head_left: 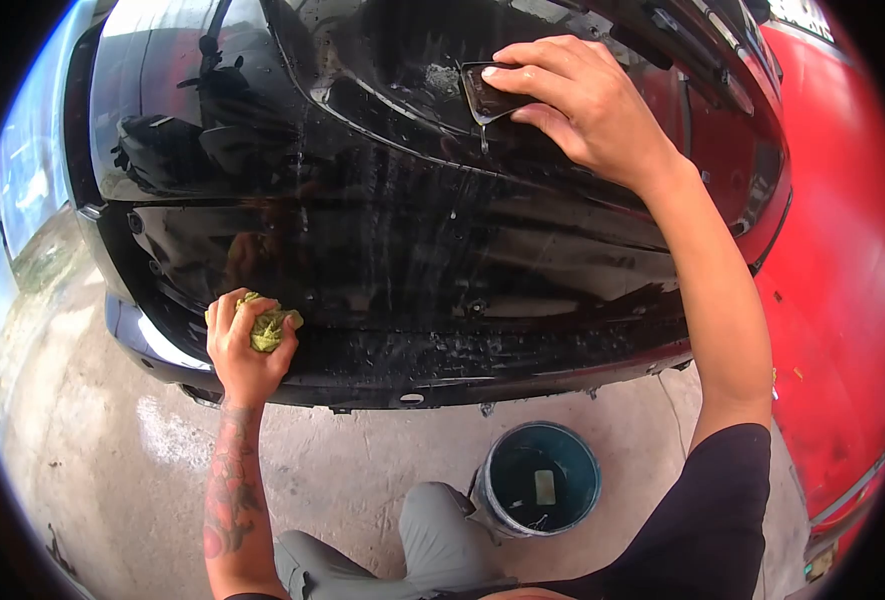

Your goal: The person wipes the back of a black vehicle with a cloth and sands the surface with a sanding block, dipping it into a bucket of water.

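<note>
My left hand [245,350] is closed around a crumpled yellow-green cloth [270,325], at the lower left of a black car's rear end [382,250]. Higher up on the right, my right hand [587,105] grips a thin, dark, flat rectangular pad [484,98] by its edge. Its exact kind is hard to make out. The pad lies on or very near the wet black panel, and water drips from its lower corner. Drops and streaks cover the black surface between my hands.
A dark bucket [482,480] of water stands on the concrete floor [332,450] by my knee, with a small pale rectangular piece [545,487] in it. A red car [842,200] is close on the right. The black bumper [412,385] juts out below the panel.
</note>
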### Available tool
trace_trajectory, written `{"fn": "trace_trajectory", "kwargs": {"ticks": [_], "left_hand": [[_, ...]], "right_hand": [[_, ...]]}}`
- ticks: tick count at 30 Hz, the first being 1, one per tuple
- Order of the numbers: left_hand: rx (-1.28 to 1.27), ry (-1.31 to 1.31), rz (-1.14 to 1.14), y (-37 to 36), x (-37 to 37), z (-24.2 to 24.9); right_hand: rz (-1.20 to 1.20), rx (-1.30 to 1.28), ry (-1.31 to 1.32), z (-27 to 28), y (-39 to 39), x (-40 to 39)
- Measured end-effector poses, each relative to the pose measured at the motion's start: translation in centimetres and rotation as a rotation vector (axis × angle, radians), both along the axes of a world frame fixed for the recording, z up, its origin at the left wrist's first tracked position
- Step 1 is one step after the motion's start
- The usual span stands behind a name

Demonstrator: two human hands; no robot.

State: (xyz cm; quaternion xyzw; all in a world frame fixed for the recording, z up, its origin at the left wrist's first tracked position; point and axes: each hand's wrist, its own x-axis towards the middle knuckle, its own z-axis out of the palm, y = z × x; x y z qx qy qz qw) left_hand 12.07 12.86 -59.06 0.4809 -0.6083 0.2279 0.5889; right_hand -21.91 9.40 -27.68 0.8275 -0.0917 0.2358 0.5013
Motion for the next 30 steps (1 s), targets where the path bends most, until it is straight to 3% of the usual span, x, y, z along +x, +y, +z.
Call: {"fn": "trace_trajectory", "kwargs": {"ticks": [6,10,17,22,30], "left_hand": [[0.008,-0.002,-0.004,0.1,0.0,0.1],[0.009,0.004,-0.02,0.1,0.1,0.1],[0.011,0.008,-0.025,0.2,0.1,0.2],[-0.005,0.006,-0.034,0.0,0.2,0.1],[-0.006,0.007,-0.041,0.1,0.3,0.1]], "right_hand": [[0.069,-0.071,-0.063,1.9,0.4,4.5],[0.049,-0.092,-0.031,-1.1,-0.6,2.4],[0.076,-0.139,-0.062,2.2,0.0,5.5],[0.03,-0.177,-0.113,0.0,-1.0,4.2],[0.064,-0.177,-0.184,3.1,-0.9,6.7]]}}
